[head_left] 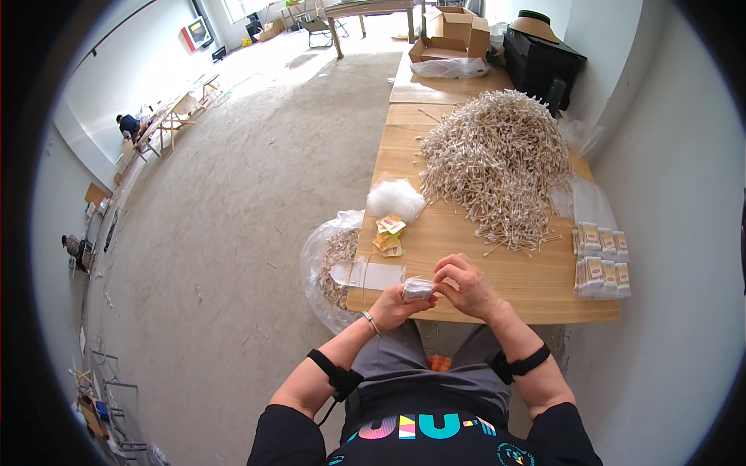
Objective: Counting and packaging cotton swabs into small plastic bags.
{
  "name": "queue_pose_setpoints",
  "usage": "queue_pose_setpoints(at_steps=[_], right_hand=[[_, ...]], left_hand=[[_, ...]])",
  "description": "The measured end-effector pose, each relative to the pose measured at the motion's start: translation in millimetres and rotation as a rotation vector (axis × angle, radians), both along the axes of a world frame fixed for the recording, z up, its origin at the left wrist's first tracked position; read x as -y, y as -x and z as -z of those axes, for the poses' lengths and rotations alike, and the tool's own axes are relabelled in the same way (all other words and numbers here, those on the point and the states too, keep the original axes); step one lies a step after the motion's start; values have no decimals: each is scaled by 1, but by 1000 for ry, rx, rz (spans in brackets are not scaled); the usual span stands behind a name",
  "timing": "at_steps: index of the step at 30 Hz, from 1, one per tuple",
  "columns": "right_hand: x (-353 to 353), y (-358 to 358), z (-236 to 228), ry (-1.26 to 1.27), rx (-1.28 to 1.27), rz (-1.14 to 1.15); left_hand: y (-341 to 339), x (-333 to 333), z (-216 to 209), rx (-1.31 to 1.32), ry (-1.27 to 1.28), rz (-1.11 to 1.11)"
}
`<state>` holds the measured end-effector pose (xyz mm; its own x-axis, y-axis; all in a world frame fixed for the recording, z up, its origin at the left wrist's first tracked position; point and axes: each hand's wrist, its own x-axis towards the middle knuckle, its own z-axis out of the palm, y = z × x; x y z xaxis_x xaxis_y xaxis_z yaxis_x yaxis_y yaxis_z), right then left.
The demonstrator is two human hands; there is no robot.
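Over the near edge of the table, my left hand [391,307] grips a small clear packet of cotton swabs [417,290]. My right hand [471,289] is closed at the packet's right side, thumb and fingertips pinching its edge. Just left of my hands lies a flat white translucent sheet or tray [379,276]. Beyond it are yellow printed cards [389,235] in a loose stack and a fluffy white heap [395,199], perhaps thin plastic bags. A large mound of loose cotton swabs [497,167] spreads over the table's middle and far part.
Filled swab packets [600,262] stand in rows at the table's right edge, by the wall. A clear sack of swabs [334,260] sits left of the table. Cardboard boxes [451,39] and a black container [540,62] are at the far end. Another person [132,126] is far left.
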<state>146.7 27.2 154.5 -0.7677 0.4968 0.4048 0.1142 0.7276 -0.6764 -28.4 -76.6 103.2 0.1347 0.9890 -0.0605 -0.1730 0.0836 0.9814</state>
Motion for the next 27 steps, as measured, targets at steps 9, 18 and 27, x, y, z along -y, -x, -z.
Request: queue_pose_setpoints(at_steps=[9, 18, 27], right_hand=[[-1, -3, 0, -9, 65, -32], [12, 13, -3, -13, -29, -38], [16, 21, 14, 5, -100, -26]], left_hand=[[-1, 0, 1, -2, 17, 28], [3, -1, 1, -138, -43, 18], [1, -1, 5, -130, -115, 10]])
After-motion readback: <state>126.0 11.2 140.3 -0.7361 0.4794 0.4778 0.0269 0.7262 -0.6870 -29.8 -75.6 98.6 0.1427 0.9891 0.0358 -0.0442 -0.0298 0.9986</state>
